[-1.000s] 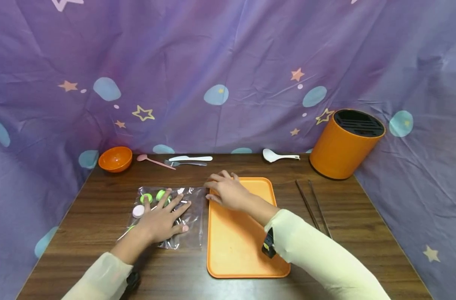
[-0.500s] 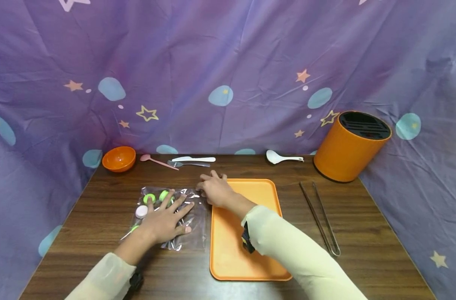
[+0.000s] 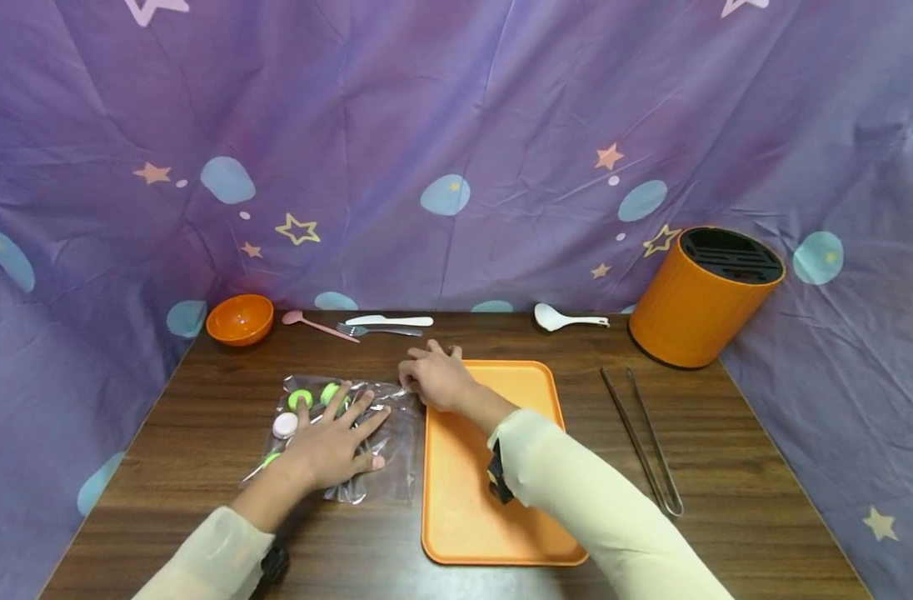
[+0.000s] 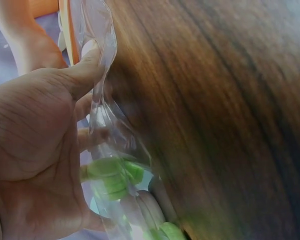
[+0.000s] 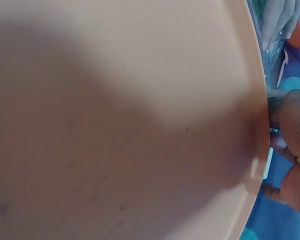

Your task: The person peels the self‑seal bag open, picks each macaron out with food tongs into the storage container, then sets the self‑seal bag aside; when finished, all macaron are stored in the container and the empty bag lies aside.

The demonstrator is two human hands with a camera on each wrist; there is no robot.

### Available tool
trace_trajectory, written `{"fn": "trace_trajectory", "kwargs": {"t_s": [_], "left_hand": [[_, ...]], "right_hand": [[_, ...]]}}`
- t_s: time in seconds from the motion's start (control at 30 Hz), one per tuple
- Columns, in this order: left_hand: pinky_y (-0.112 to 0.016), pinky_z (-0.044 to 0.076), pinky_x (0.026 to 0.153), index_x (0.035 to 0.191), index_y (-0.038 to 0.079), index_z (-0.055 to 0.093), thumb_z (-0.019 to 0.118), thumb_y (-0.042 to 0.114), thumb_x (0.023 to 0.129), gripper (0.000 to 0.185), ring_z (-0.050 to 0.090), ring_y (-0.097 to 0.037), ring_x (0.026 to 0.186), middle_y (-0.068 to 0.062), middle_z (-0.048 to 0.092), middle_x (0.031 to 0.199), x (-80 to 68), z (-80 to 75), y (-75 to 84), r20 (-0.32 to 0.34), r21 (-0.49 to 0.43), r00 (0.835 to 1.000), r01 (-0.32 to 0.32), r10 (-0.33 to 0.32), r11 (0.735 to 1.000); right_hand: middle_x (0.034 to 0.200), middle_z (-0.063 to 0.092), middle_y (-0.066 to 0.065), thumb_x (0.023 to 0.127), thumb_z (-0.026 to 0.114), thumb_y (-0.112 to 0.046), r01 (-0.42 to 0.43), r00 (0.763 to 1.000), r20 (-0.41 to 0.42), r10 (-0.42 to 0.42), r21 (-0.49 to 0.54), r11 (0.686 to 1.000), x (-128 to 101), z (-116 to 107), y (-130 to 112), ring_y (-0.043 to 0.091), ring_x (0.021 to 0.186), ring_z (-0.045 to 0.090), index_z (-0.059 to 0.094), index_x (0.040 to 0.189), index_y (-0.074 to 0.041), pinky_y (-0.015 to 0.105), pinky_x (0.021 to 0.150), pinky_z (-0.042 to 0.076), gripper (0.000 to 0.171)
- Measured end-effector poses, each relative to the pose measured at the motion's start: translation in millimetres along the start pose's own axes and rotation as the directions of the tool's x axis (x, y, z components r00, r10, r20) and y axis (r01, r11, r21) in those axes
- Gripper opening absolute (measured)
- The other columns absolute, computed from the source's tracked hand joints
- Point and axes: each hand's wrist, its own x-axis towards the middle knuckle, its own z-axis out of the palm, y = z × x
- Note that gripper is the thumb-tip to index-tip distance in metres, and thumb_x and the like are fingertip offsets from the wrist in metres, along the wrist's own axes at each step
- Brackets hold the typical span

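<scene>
A clear plastic bag (image 3: 392,454) lies on the wooden table, left of an orange tray (image 3: 486,508). Inside it are green round pieces (image 3: 301,398) and a pink one (image 3: 284,425). My left hand (image 3: 327,446) lies flat on the bag with fingers spread, pressing it down. In the left wrist view the left hand (image 4: 35,145) has its thumb against the bag (image 4: 102,115) and the green pieces (image 4: 110,175) show through the film. My right hand (image 3: 432,379) has curled fingers pinching the bag's far right corner, beside the tray's corner. The right wrist view shows the right hand's fingers (image 5: 292,125) at the tray (image 5: 115,125) rim.
Metal tongs (image 3: 644,442) lie right of the tray. An orange cylindrical holder (image 3: 700,304) stands at the back right. Along the back edge are an orange bowl (image 3: 239,318), a pink spoon (image 3: 314,323), a fork (image 3: 377,330), a white knife (image 3: 389,320) and a white spoon (image 3: 565,317).
My right hand slid left from the tray's far left corner onto the bag's corner and curled on it. The left hand stayed flat on the bag.
</scene>
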Motion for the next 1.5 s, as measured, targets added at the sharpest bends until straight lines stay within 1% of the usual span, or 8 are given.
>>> {"fn": "trace_trajectory", "kwargs": {"t_s": [0.17, 0.37, 0.53, 0.67, 0.87, 1.13, 1.4, 1.5], "left_hand": [[-0.097, 0.008, 0.119, 0.171, 0.026, 0.044, 0.061, 0.063, 0.106, 0.077, 0.016, -0.049, 0.171, -0.013, 0.031, 0.183, -0.3, -0.7, 0.2, -0.003, -0.001, 1.000, 0.002, -0.002, 1.000], [-0.096, 0.007, 0.119, 0.172, 0.026, 0.043, 0.062, 0.062, 0.106, 0.078, 0.015, -0.050, 0.171, -0.014, 0.031, 0.183, -0.7, 0.0, -0.3, 0.010, -0.015, 1.000, 0.006, -0.006, 1.000], [-0.097, 0.007, 0.119, 0.171, 0.026, 0.043, 0.063, 0.061, 0.105, 0.077, 0.015, -0.050, 0.171, -0.014, 0.032, 0.183, -1.1, 0.5, -0.3, 0.009, -0.022, 1.000, 0.004, -0.003, 1.000], [-0.097, 0.007, 0.119, 0.171, 0.026, 0.044, 0.063, 0.061, 0.105, 0.077, 0.016, -0.050, 0.171, -0.013, 0.031, 0.183, -0.7, 0.8, 0.0, 0.005, -0.027, 1.000, 0.004, -0.004, 1.000], [-0.097, 0.007, 0.118, 0.171, 0.027, 0.044, 0.065, 0.061, 0.104, 0.078, 0.016, -0.050, 0.171, -0.014, 0.032, 0.183, 0.0, 1.7, -0.4, -0.005, -0.034, 1.000, -0.001, 0.001, 0.999], [-0.097, 0.004, 0.118, 0.171, 0.027, 0.044, 0.066, 0.061, 0.103, 0.078, 0.014, -0.050, 0.171, -0.014, 0.031, 0.183, 3.7, 6.9, -4.6, -0.017, -0.039, 1.000, -0.007, 0.007, 0.999], [-0.097, 0.004, 0.119, 0.171, 0.030, 0.043, 0.065, 0.065, 0.102, 0.081, 0.014, -0.048, 0.172, -0.011, 0.031, 0.183, 8.4, 16.3, -9.8, -0.040, -0.034, 0.999, -0.009, 0.007, 0.999], [-0.096, 0.004, 0.119, 0.171, 0.029, 0.043, 0.064, 0.066, 0.102, 0.081, 0.014, -0.048, 0.172, -0.012, 0.031, 0.183, 4.5, 7.4, -4.4, -0.014, -0.031, 1.000, 0.007, -0.007, 1.000]], "right_hand": [[0.114, 0.071, -0.006, 0.105, 0.074, -0.017, 0.004, 1.000, -0.003, -0.004, -0.003, 1.000, 1.6, 0.4, -0.1, 0.023, 0.117, 0.061, 0.073, 0.102, -0.024, 0.072, 0.107, 0.048, 0.008], [0.117, 0.073, -0.001, 0.100, 0.075, -0.006, 0.019, 1.000, 0.023, -0.020, 0.063, 0.998, 1.7, -3.7, 0.1, 0.026, 0.114, 0.059, 0.077, 0.114, -0.024, 0.063, 0.101, 0.050, 0.022], [0.111, 0.071, 0.000, 0.092, 0.082, -0.002, 0.033, 0.999, 0.035, -0.036, 0.078, 0.996, 1.5, -4.8, -0.5, 0.025, 0.108, 0.056, 0.076, 0.111, -0.025, 0.056, 0.094, 0.049, 0.030], [0.111, 0.070, -0.001, 0.085, 0.083, 0.002, 0.024, 0.998, 0.048, -0.027, 0.058, 0.998, 2.6, -4.5, -1.2, 0.025, 0.109, 0.056, 0.074, 0.108, -0.025, 0.056, 0.096, 0.049, 0.036], [0.113, 0.070, 0.000, 0.084, 0.081, 0.004, 0.008, 0.998, 0.064, -0.011, 0.043, 0.999, 3.7, -4.1, -1.9, 0.026, 0.112, 0.057, 0.066, 0.104, -0.024, 0.062, 0.101, 0.050, 0.038], [0.111, 0.064, 0.000, 0.083, 0.079, 0.007, 0.031, 0.995, 0.089, -0.036, 0.049, 0.998, 1.7, -3.4, -0.6, 0.025, 0.109, 0.054, 0.069, 0.111, -0.030, 0.060, 0.099, 0.051, 0.048], [0.108, 0.062, -0.001, 0.083, 0.081, 0.004, 0.062, 0.993, 0.099, -0.060, -0.016, 0.998, 0.4, -0.5, 1.4, 0.025, 0.109, 0.052, 0.069, 0.098, -0.028, 0.057, 0.098, 0.048, 0.038], [0.111, 0.064, 0.001, 0.084, 0.082, 0.004, 0.069, 0.994, 0.090, -0.066, -0.028, 0.997, -0.4, -1.8, 3.2, 0.027, 0.112, 0.053, 0.070, 0.098, -0.028, 0.061, 0.101, 0.048, 0.037]]}}
